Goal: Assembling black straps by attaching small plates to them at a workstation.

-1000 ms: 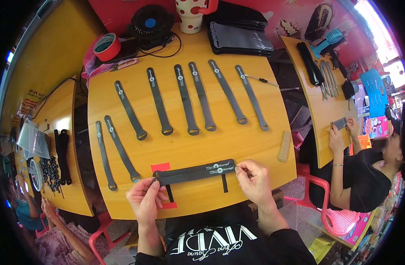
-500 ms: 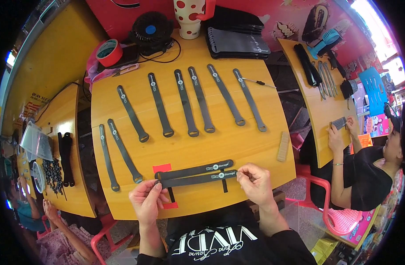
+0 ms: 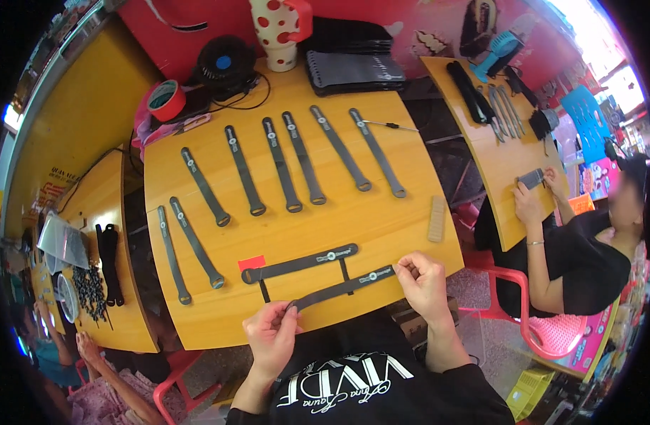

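Note:
A dark grey storage strap (image 3: 339, 288) is stretched between my hands above the table's front edge. My left hand (image 3: 272, 338) pinches its looped end, and my right hand (image 3: 422, 285) grips the other end near a pale printed mark. Just beyond lies a second strap (image 3: 303, 265) flat on the table, one end beside a red tape patch (image 3: 252, 263). Two short black strips (image 3: 346, 277) run from under it toward me. Farther back, several similar straps (image 3: 279, 164) are laid out in a spread row, their slotted ends nearer me.
A tan ridged block (image 3: 435, 219) lies near the right edge. At the back stand a black fan (image 3: 227, 65), a red tape roll (image 3: 166, 100), a dotted tumbler (image 3: 274, 35) and stacked black pouches (image 3: 354, 71). A thin tool (image 3: 390, 125) lies there too. A co-worker (image 3: 573, 262) sits at the right table.
The held strap has moved toward me and to the right, away from the strap on the table. My hands travel with it. The whole view has shifted slightly.

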`<state>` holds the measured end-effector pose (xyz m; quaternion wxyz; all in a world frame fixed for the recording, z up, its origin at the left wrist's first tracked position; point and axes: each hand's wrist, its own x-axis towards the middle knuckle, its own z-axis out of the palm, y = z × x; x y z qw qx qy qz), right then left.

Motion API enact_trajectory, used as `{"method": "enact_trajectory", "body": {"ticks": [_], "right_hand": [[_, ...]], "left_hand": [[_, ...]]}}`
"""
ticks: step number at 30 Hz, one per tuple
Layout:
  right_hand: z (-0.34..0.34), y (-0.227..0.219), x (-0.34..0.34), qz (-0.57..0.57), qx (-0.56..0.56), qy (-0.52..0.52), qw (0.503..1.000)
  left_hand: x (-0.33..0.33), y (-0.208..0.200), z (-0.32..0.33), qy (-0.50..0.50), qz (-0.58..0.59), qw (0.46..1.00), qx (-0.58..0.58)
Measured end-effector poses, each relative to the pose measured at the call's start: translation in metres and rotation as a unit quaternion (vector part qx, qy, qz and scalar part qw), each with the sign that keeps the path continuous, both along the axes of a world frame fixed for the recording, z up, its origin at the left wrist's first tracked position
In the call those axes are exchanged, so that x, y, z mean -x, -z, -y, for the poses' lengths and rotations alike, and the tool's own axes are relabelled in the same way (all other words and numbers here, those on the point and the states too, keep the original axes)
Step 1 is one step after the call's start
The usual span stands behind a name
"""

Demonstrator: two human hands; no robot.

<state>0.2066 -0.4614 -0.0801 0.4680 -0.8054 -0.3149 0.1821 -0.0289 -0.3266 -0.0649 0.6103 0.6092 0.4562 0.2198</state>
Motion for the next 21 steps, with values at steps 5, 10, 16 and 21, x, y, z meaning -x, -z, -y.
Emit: {"method": "enact_trajectory", "body": {"ticks": [5,10,16,21], "right_hand": [[0.022,0.000,-0.003,0.044,-0.009,0.056,0.997],[0.025,-0.014,0.014,0.125,0.052,0.006,0.991],[0.022,-0.003,0.019,0.158,0.026,0.007,0.987],[0.046,-0.001,0.024,0.149,-0.082,-0.052,0.984]], "left_hand": [[0.005,0.000,0.005,-0.035,0.033,0.998,0.039],[0.003,-0.012,0.016,0.029,0.005,0.987,-0.158],[-0.047,-0.042,0.052,0.307,0.171,0.847,-0.400],[-0.068,-0.059,0.072,0.325,0.235,0.835,-0.377]]}}
